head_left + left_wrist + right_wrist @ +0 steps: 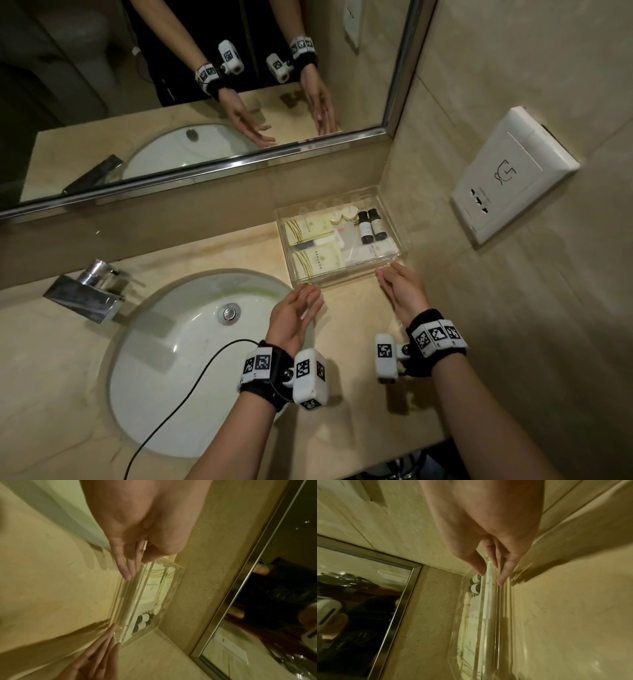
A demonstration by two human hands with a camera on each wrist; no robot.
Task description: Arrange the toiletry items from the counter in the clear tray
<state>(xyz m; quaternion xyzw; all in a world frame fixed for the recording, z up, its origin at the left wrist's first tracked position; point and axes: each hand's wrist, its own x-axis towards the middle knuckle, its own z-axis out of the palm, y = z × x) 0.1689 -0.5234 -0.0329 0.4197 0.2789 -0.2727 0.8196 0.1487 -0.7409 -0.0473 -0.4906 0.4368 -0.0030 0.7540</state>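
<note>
The clear tray stands in the back right corner of the beige counter, against both walls. Inside lie two yellow sachets, two small dark bottles, round soaps and white packets. My left hand is open with straight fingers that touch the tray's front wall near its left corner. My right hand is open too, and its fingertips touch the same wall near the right corner. Neither hand holds anything.
A white sink with a chrome faucet sits left of the hands. A black cable crosses the basin to my left wrist. The mirror runs along the back wall. A white wall socket is mounted on the right wall.
</note>
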